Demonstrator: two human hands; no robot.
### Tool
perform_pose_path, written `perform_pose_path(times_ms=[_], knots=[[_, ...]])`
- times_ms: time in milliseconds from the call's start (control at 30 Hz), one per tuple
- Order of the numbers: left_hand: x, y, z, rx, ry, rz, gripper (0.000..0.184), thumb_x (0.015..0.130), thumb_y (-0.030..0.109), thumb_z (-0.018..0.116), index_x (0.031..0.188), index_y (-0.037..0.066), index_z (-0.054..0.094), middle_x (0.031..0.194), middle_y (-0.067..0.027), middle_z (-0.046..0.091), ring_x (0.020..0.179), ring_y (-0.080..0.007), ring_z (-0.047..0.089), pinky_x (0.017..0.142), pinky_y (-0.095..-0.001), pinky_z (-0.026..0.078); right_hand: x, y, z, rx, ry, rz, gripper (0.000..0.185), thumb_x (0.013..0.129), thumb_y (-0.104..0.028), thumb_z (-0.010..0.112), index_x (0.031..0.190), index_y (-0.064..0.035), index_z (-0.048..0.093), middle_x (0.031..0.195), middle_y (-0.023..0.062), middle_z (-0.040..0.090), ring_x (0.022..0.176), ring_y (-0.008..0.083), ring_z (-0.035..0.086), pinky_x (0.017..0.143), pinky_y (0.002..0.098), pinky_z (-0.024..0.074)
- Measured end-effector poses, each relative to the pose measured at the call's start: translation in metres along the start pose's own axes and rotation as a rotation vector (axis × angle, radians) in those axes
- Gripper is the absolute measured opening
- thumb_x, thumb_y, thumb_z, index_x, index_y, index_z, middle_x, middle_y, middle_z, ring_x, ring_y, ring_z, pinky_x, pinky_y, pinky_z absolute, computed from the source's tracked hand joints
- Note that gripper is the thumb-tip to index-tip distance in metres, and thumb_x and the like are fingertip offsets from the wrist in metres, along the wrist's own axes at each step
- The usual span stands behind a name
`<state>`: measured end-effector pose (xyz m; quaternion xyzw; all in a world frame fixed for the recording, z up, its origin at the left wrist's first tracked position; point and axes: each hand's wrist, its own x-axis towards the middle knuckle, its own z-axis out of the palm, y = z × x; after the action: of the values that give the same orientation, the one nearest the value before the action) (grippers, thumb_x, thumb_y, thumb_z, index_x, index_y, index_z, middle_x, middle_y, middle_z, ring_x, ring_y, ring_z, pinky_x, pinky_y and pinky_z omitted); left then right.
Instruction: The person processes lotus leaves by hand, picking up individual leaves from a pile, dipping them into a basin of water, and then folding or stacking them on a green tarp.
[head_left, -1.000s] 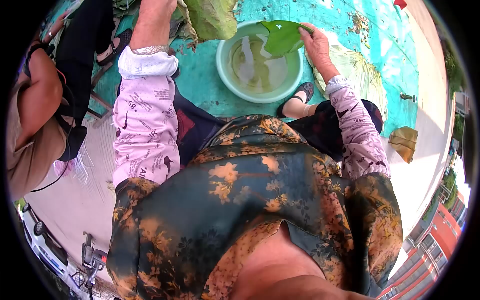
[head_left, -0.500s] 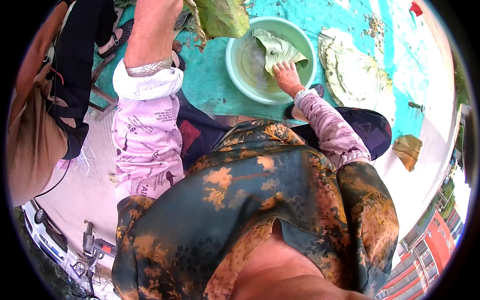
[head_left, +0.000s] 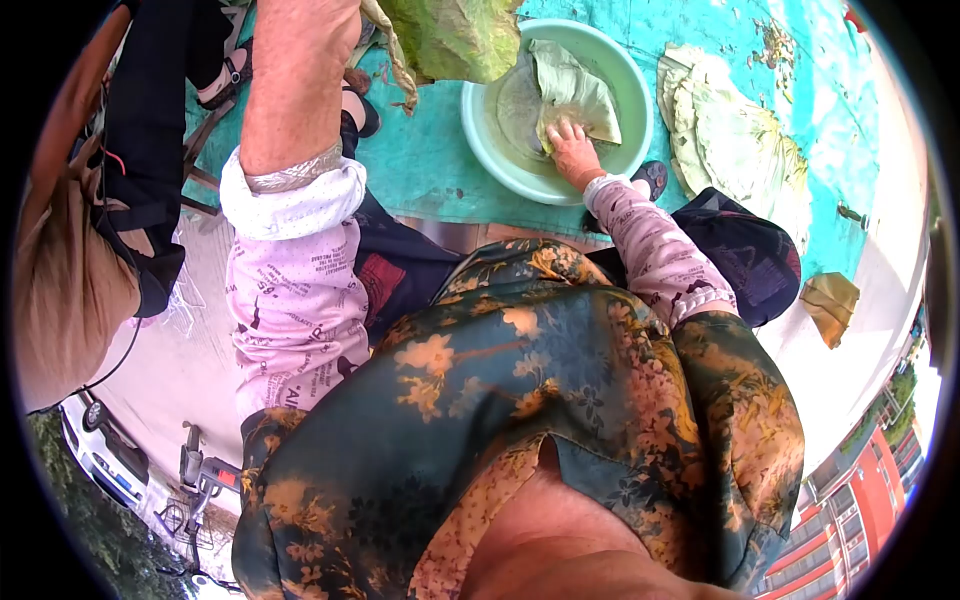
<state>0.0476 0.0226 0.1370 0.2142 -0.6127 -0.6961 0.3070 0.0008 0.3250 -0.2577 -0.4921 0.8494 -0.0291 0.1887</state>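
Note:
My right hand (head_left: 573, 155) rests on a pale green leaf (head_left: 575, 88) in a light green basin (head_left: 643, 110) of water. Its fingers are a little apart and lie on the leaf's lower part, near the basin's front edge. The leaf is spread out, its pale, veined side up. Of my left arm, only the sleeve and bare forearm show at the upper left; my left hand is beyond the top edge. A large yellow-green leaf (head_left: 450, 40) with a dry, curled brown edge hangs beside that forearm.
Flattened pale leaves (head_left: 725, 125) lie on the turquoise sheet (head_left: 430, 180) right of the basin. A brown scrap (head_left: 830, 308) is on the ground at the right. Another person (head_left: 75, 290) is close on the left. A parked bike and a white car stand at the lower left.
My right hand has lowered the leaf from the basin's rim into the water, and the leaf's pale side now shows. My left hand has gone out past the top edge.

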Motion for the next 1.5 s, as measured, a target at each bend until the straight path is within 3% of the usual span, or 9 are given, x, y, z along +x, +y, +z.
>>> perform_pose_path(times_ms=[367,767,867,1000,1133,1233,1300,1367,1500], knots=[[0.013,-0.021,-0.006,-0.028,-0.068,0.025,0.02,0.081,0.0,0.056,0.101,-0.003,0.058,0.087,-0.0064,0.064,0.071,-0.0135,0.06,0.065,-0.025,0.049,0.015,-0.017,0.003,0.481,-0.193,0.043,0.034,0.087,-0.024,0.046,0.118,-0.0126,0.053,0.109,0.0179,0.055,0.104,0.0344,0.052,0.086,0.0399,0.0425],[0.02,-0.031,-0.018,-0.119,-0.154,0.04,0.022,0.079,-0.001,0.056,0.101,-0.001,0.058,0.084,-0.0057,0.063,0.07,-0.0148,0.06,0.063,-0.027,0.049,0.035,0.0,-0.096,0.562,0.208,0.183,0.037,0.086,-0.03,0.048,0.106,0.0012,0.055,0.088,0.0281,0.059,0.084,0.0417,0.057,0.076,0.0435,0.0448],[0.026,-0.041,-0.021,-0.114,-0.162,0.056,0.021,0.08,-0.001,0.055,0.101,-0.001,0.058,0.084,-0.0054,0.063,0.069,-0.0148,0.06,0.063,-0.0274,0.05,0.037,0.012,-0.121,0.766,0.361,0.24,0.039,0.086,-0.029,0.049,0.108,0.0031,0.053,0.086,0.0237,0.061,0.078,0.0369,0.06,0.069,0.0398,0.0491],[0.029,-0.043,-0.023,-0.13,-0.176,0.051,0.021,0.08,-0.001,0.055,0.101,-0.001,0.058,0.084,-0.005,0.062,0.069,-0.0147,0.059,0.062,-0.0275,0.049,0.021,0.001,-0.178,1.223,0.406,0.475,0.033,0.086,-0.028,0.054,0.103,0.0004,0.056,0.085,0.0069,0.061,0.067,0.0125,0.058,0.056,0.0246,0.0492],[0.027,-0.043,-0.023,-0.185,-0.188,0.046,0.022,0.08,-0.001,0.055,0.101,-0.001,0.058,0.084,-0.0049,0.062,0.069,-0.0147,0.06,0.062,-0.0276,0.049,0.021,0.025,-0.166,1.342,0.504,0.569,0.031,0.086,-0.026,0.055,0.098,0.002,0.055,0.08,0.0075,0.057,0.063,0.0164,0.057,0.056,0.0265,0.0499],[0.03,-0.047,-0.025,-0.158,-0.174,0.057,0.022,0.079,-0.001,0.055,0.102,-0.001,0.057,0.084,-0.0055,0.063,0.069,-0.0151,0.06,0.063,-0.0278,0.05,0.021,0.066,-0.119,1.039,0.552,0.792,0.029,0.086,-0.026,0.055,0.097,0.0013,0.056,0.081,0.009,0.057,0.061,0.018,0.056,0.055,0.0291,0.0501],[0.025,-0.043,-0.024,-0.142,-0.152,0.029,0.023,0.079,-0.002,0.055,0.102,-0.001,0.057,0.084,-0.0059,0.062,0.07,-0.0155,0.06,0.063,-0.0279,0.05,0.021,0.1,-0.082,0.423,0.538,0.581,0.028,0.085,-0.025,0.055,0.092,0.0023,0.056,0.077,0.009,0.056,0.062,0.0181,0.056,0.051,0.0303,0.0494],[0.025,-0.04,-0.022,-0.12,-0.135,0.038,0.023,0.079,-0.002,0.055,0.102,-0.002,0.057,0.085,-0.0061,0.062,0.071,-0.0158,0.06,0.063,-0.028,0.05,0.021,0.067,-0.118,1.161,0.601,0.784,0.028,0.085,-0.024,0.056,0.091,0.0029,0.056,0.076,0.009,0.056,0.061,0.0176,0.056,0.05,0.0299,0.0488],[0.028,-0.05,-0.018,-0.118,-0.129,0.065,0.025,0.08,-0.001,0.055,0.105,-0.001,0.056,0.088,-0.0059,0.062,0.074,-0.0162,0.06,0.065,-0.0286,0.049,0.025,0.045,-0.154,1.117,0.635,0.67,0.026,0.084,-0.021,0.058,0.093,0.0033,0.054,0.077,0.0105,0.058,0.058,0.0151,0.056,0.048,0.0267,0.048]])
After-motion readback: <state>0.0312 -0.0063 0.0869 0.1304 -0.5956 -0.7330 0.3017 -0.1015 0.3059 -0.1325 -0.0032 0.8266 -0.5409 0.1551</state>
